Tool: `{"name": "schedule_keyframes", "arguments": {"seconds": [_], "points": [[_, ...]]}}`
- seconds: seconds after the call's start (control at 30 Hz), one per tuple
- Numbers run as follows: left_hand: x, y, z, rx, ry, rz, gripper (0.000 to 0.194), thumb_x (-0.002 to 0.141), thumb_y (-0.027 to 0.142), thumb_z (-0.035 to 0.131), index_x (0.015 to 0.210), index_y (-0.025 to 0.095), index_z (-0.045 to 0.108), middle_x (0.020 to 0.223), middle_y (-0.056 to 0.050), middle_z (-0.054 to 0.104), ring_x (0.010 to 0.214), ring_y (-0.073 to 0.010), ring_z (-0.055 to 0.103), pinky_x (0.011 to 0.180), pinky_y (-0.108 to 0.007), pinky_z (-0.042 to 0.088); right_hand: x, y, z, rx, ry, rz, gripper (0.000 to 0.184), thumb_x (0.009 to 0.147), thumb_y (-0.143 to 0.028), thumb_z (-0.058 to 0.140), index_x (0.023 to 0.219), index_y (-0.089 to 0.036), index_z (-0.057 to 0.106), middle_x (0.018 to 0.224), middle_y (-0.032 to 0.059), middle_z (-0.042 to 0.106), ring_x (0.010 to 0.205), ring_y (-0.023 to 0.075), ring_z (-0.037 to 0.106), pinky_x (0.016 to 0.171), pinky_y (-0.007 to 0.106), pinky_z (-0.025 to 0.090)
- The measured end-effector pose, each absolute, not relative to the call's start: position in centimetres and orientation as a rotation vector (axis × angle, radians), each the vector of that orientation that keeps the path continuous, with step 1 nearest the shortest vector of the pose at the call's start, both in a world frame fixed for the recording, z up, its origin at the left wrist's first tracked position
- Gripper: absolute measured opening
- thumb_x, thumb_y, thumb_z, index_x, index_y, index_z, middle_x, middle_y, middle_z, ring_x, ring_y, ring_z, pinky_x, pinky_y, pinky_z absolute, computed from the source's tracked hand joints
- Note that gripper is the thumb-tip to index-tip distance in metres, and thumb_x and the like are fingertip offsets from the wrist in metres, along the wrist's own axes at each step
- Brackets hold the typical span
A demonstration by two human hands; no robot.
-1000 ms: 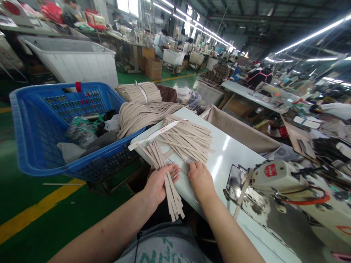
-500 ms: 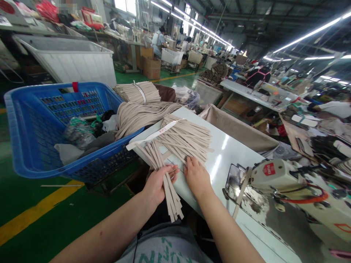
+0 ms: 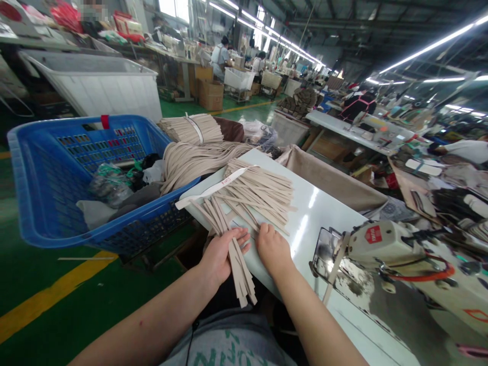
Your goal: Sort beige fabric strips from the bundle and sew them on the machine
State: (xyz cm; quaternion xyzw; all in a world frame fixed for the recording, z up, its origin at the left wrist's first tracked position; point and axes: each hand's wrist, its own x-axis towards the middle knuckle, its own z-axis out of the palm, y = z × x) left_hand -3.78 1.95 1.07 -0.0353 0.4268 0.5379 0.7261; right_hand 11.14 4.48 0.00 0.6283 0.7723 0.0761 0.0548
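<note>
A bunch of flat beige strips [image 3: 241,277] lies across my left hand [image 3: 224,252], which grips it near the table's front edge. The ends of the bunch fan out above and below the palm. My right hand [image 3: 272,247] is closed at the near side of a loose pile of beige strips [image 3: 263,190], with its fingertips on the end of a strip drawn partly out of the pile. A white band with red writing [image 3: 217,188] lies across the pile's left side.
At the right of the white table [image 3: 305,203] stands a sewing machine [image 3: 385,246]. A blue plastic basket [image 3: 26,183] is on the left, with more beige strips [image 3: 190,157] over its rim. Beyond the table sits a fabric-lined bin [image 3: 328,178]. People work at machines farther back.
My right hand has come slightly down and toward me, drawing a strip out from the pile. My left hand stays nearly in place with its bunch.
</note>
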Motion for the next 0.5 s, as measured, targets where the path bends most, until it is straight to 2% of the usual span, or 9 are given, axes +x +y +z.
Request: {"name": "schedule_keyframes", "arguments": {"seconds": [0.13, 0.23, 0.33, 0.4, 0.47, 0.5], "points": [[-3.8, 2.2, 0.7, -0.049, 0.873, 1.205, 0.008, 0.088, 0.014, 0.067, 0.096, 0.011, 0.069, 0.11, -0.018, 0.073, 0.092, -0.0259, 0.073, 0.079, -0.039, 0.063, 10.2, 3.2, 2.2, 1.837, 2.44, 0.111, 0.01, 0.096, -0.014, 0.05, 0.104, -0.015, 0.055, 0.098, 0.0108, 0.065, 0.088, 0.0235, 0.068, 0.069, 0.03, 0.049], [-3.8, 2.5, 0.5, -0.02, 0.813, 1.225, 0.009, 0.086, 0.015, 0.072, 0.093, 0.01, 0.069, 0.092, -0.013, 0.074, 0.078, -0.0208, 0.072, 0.073, -0.031, 0.062, 9.5, 2.3, 4.7, 1.666, 2.617, -0.167, 0.011, 0.097, -0.022, 0.051, 0.104, -0.017, 0.059, 0.098, 0.0078, 0.067, 0.087, 0.0208, 0.067, 0.073, 0.028, 0.047], [-3.7, 2.8, 0.6, -0.054, 0.831, 1.219, 0.007, 0.085, 0.012, 0.072, 0.082, 0.009, 0.066, 0.078, -0.01, 0.07, 0.068, -0.0174, 0.069, 0.067, -0.028, 0.061, 9.9, 3.3, 6.0, 1.65, 2.731, -0.387, 0.03, 0.104, -0.035, 0.042, 0.094, -0.02, 0.065, 0.093, 0.0048, 0.067, 0.085, 0.0174, 0.065, 0.077, 0.026, 0.045], [-3.6, 2.8, 0.8, -0.114, 0.867, 1.208, 0.01, 0.085, 0.008, 0.07, 0.078, 0.01, 0.063, 0.07, -0.006, 0.065, 0.062, -0.0147, 0.066, 0.067, -0.03, 0.061, 11.1, 5.1, 5.6, 1.903, 2.721, -0.228, 0.035, 0.105, -0.039, 0.041, 0.094, -0.019, 0.067, 0.098, 0.0075, 0.067, 0.093, 0.0195, 0.063, 0.084, 0.029, 0.044], [-3.4, 2.7, 1.1, -0.167, 0.882, 1.209, 0.013, 0.086, 0.005, 0.067, 0.077, 0.012, 0.06, 0.065, -0.002, 0.06, 0.057, -0.0116, 0.061, 0.069, -0.031, 0.061, 12.5, 7.2, 4.4, 2.159, 2.635, 0.055, 0.032, 0.098, -0.04, 0.055, 0.117, -0.015, 0.063, 0.118, 0.0136, 0.064, 0.11, 0.0257, 0.058, 0.094, 0.035, 0.042], [-3.3, 2.7, 1.2, -0.184, 0.876, 1.21, 0.014, 0.086, 0.004, 0.065, 0.077, 0.013, 0.06, 0.063, -0.001, 0.058, 0.056, -0.0104, 0.059, 0.069, -0.031, 0.061, 13.1, 8.1, 3.7, 2.216, 2.579, 0.112, 0.044, 0.095, -0.039, 0.06, 0.13, -0.014, 0.057, 0.127, 0.0158, 0.06, 0.115, 0.0279, 0.055, 0.096, 0.038, 0.041]]}}
